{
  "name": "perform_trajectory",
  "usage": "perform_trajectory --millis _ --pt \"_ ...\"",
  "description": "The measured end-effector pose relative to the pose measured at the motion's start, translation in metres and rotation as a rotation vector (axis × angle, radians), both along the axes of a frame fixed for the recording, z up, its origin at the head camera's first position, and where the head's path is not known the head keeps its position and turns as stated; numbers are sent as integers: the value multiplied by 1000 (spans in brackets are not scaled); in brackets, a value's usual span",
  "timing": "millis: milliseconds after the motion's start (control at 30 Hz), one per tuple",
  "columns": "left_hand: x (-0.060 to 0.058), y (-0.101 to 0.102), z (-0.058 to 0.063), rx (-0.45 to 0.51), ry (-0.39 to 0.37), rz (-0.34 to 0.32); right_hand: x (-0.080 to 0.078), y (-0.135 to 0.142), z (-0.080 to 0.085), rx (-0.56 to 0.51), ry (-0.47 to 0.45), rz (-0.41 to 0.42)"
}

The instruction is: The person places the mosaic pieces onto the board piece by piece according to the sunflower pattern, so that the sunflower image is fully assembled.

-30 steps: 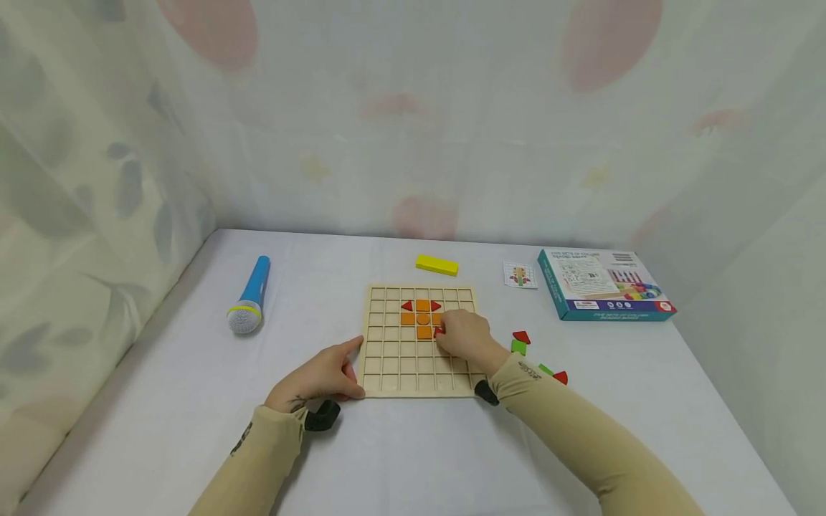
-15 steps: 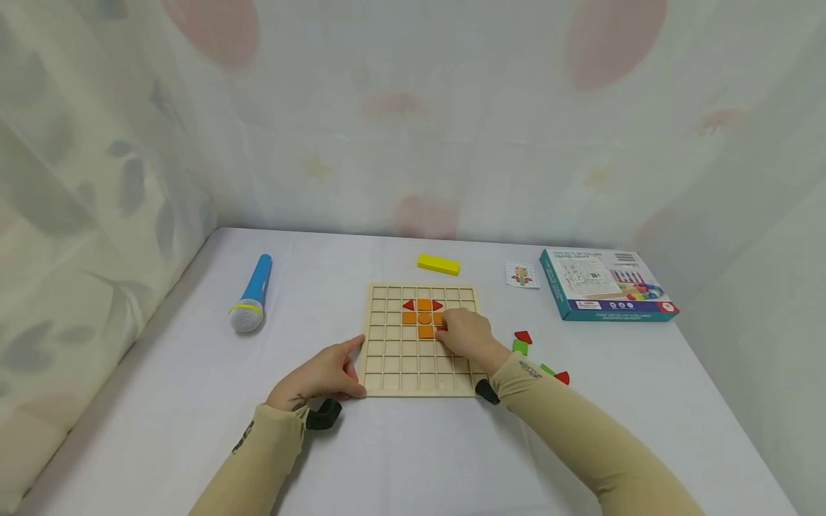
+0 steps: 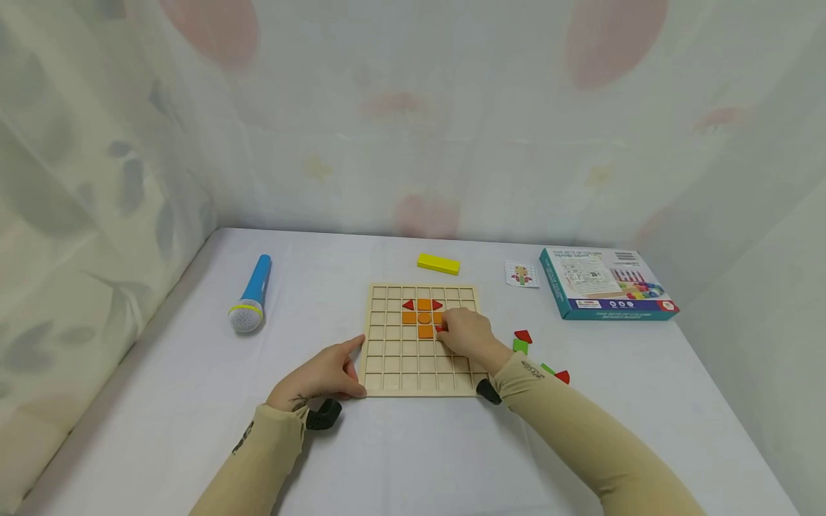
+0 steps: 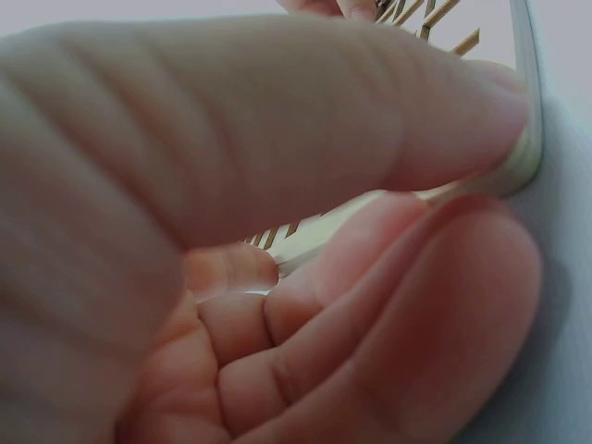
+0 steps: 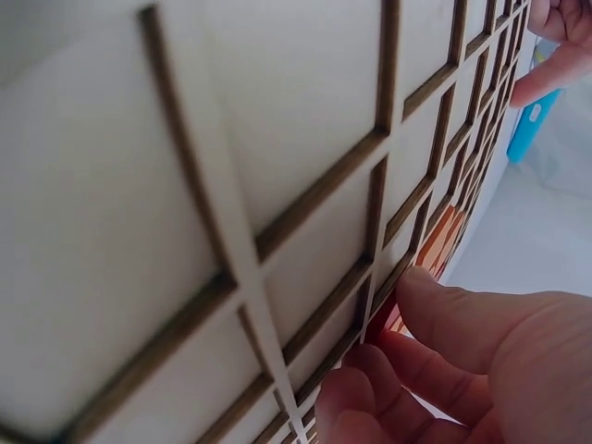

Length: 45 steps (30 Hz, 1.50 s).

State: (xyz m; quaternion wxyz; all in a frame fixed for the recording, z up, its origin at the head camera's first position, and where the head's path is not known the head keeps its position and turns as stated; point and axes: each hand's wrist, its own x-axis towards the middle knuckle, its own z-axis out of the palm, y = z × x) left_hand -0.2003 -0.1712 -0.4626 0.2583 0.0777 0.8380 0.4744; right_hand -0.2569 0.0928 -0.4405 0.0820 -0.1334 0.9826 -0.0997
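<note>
A pale wooden grid board [image 3: 400, 365] lies on the white table. On its upper part sit several orange squares [image 3: 424, 304], an orange circle [image 3: 424, 318] and, at the upper corners of this pattern, two red triangles [image 3: 409, 305]. My right hand [image 3: 470, 333] reaches over the board and pinches a small red piece [image 5: 383, 316] at a cell below and right of the circle; fingers hide most of it. My left hand [image 3: 323, 373] touches the board's left edge, index finger stretched along it and thumb [image 4: 462, 120] at the near corner.
Loose red pieces [image 3: 523, 336] and green pieces [image 3: 520, 346] lie right of the board, near my right sleeve. A yellow block [image 3: 439, 264] and a pattern card [image 3: 521, 274] are behind. A toy box [image 3: 606, 287] stands back right, a blue microphone [image 3: 250, 294] left.
The right fingers have shifted very slightly over the red piece, which shows a little less now. The left hand stays at the board's edge.
</note>
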Motion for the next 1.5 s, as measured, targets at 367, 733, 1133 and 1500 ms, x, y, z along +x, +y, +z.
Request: perform_trajectory --millis 367,733,1133,1500 --pt "0 2 -1 6 -6 11 -1 24 27 -182 -9 -81" --pt "0 1 -1 -10 -6 17 8 99 46 -134 -88 -32" --pt "0 2 -1 -36 10 30 37 115 11 45 -152 80" --pt "0 2 0 -32 12 23 45 104 6 258 3 202"
